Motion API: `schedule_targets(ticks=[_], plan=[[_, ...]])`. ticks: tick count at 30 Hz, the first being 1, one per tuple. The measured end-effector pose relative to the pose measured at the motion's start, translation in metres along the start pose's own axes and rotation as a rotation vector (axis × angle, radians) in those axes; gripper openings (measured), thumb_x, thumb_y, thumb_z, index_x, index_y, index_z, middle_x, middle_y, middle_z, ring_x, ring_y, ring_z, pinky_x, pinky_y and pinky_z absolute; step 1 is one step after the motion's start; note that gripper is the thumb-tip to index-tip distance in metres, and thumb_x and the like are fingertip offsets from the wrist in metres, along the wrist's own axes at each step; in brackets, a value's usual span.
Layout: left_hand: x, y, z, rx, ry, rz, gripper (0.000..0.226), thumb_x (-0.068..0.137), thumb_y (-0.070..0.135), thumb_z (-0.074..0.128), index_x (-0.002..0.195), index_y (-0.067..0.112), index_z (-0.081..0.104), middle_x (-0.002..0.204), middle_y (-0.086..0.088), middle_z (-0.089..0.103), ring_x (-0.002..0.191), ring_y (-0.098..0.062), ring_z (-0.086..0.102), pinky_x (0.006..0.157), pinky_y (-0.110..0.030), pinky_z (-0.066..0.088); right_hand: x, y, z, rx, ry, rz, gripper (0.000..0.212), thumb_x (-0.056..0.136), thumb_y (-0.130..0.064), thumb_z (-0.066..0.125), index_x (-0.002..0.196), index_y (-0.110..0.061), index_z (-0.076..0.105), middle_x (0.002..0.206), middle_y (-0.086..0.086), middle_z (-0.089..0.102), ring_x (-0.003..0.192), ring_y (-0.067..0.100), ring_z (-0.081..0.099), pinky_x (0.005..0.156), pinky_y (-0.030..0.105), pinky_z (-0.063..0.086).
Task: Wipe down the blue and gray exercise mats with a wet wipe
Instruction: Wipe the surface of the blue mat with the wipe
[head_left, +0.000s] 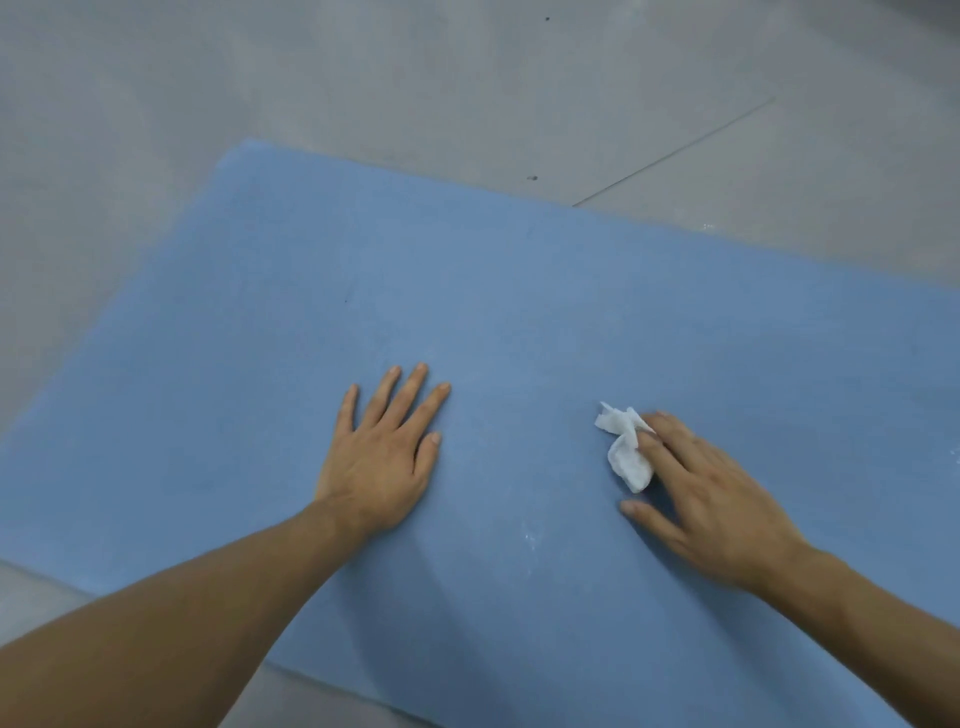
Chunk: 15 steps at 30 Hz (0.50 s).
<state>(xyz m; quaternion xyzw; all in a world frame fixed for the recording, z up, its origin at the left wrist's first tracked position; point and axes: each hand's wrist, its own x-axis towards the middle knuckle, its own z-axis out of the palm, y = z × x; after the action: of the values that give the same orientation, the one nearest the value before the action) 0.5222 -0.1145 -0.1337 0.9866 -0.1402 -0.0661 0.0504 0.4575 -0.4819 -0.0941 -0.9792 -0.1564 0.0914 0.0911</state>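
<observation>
A blue exercise mat (519, 291) lies flat on the floor and fills most of the view. My left hand (382, 452) rests palm down on it, fingers spread, holding nothing. To the right, my right hand (711, 499) presses a crumpled white wet wipe (626, 452) against the mat with its fingertips; most of the wipe sticks out past the fingers. A few pale specks (530, 538) mark the mat between the hands. No gray mat is in view.
Gray floor (467, 78) surrounds the mat at the back, left and near left corner. A thin seam (675, 150) runs across the floor at the back right, with two small dark spots nearby.
</observation>
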Motion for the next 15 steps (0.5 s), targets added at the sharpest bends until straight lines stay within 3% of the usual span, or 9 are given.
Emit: schedule_targets(ticks=[2, 3, 6, 8, 12, 15], plan=[[-0.001, 0.0, 0.0, 0.011, 0.002, 0.0, 0.061, 0.104, 0.051, 0.006, 0.164, 0.043, 0.005, 0.173, 0.017, -0.005, 0.159, -0.011, -0.009, 0.128, -0.049, -0.004, 0.001, -0.008, 0.011, 0.04, -0.009, 0.069, 0.064, 0.103, -0.052, 0.049, 0.158, -0.021, 0.039, 0.17, -0.001, 0.023, 0.157, 0.021, 0.023, 0.12, 0.042, 0.034], [0.0, 0.0, 0.0, 0.017, 0.002, 0.002, 0.061, 0.104, 0.051, 0.007, 0.164, 0.043, 0.005, 0.173, 0.017, -0.005, 0.159, -0.011, -0.008, 0.128, -0.049, -0.003, 0.002, -0.015, 0.016, 0.063, 0.037, 0.094, 0.058, 0.105, -0.049, 0.044, 0.155, -0.019, 0.045, 0.168, 0.002, 0.029, 0.156, 0.024, 0.026, 0.119, 0.045, 0.036], [0.0, 0.0, 0.001, 0.023, 0.005, 0.005, 0.062, 0.104, 0.051, 0.008, 0.165, 0.041, 0.008, 0.173, 0.016, -0.002, 0.16, -0.012, -0.005, 0.128, -0.051, 0.0, -0.004, -0.04, 0.026, 0.116, 0.273, 0.033, 0.059, 0.11, -0.044, 0.028, 0.136, -0.006, 0.065, 0.149, 0.015, 0.056, 0.137, 0.039, 0.054, 0.104, 0.05, 0.052], [0.0, 0.0, 0.001, 0.021, 0.008, 0.009, 0.062, 0.104, 0.05, 0.009, 0.165, 0.04, 0.01, 0.173, 0.015, 0.0, 0.16, -0.013, -0.003, 0.128, -0.051, 0.002, -0.017, -0.055, 0.034, 0.108, 0.323, -0.118, 0.057, 0.112, -0.036, 0.026, 0.133, -0.006, 0.069, 0.145, 0.015, 0.058, 0.13, 0.039, 0.06, 0.1, 0.043, 0.053], [-0.002, 0.001, 0.001, 0.037, 0.016, 0.012, 0.062, 0.104, 0.048, 0.015, 0.164, 0.036, 0.02, 0.173, 0.012, 0.009, 0.16, -0.016, 0.007, 0.127, -0.054, 0.009, -0.057, -0.072, 0.047, -0.199, 0.152, -0.574, 0.048, 0.111, -0.028, 0.027, 0.14, -0.028, 0.064, 0.154, -0.004, 0.052, 0.14, 0.018, 0.051, 0.111, 0.035, 0.041], [-0.002, 0.0, 0.0, 0.035, 0.006, 0.016, 0.061, 0.104, 0.047, 0.018, 0.164, 0.035, 0.025, 0.172, 0.011, 0.012, 0.16, -0.017, 0.012, 0.127, -0.055, 0.012, -0.066, -0.072, 0.051, -0.452, 0.074, -0.655, 0.043, 0.107, -0.034, 0.032, 0.143, -0.039, 0.055, 0.156, -0.016, 0.048, 0.141, 0.011, 0.05, 0.117, 0.041, 0.023]])
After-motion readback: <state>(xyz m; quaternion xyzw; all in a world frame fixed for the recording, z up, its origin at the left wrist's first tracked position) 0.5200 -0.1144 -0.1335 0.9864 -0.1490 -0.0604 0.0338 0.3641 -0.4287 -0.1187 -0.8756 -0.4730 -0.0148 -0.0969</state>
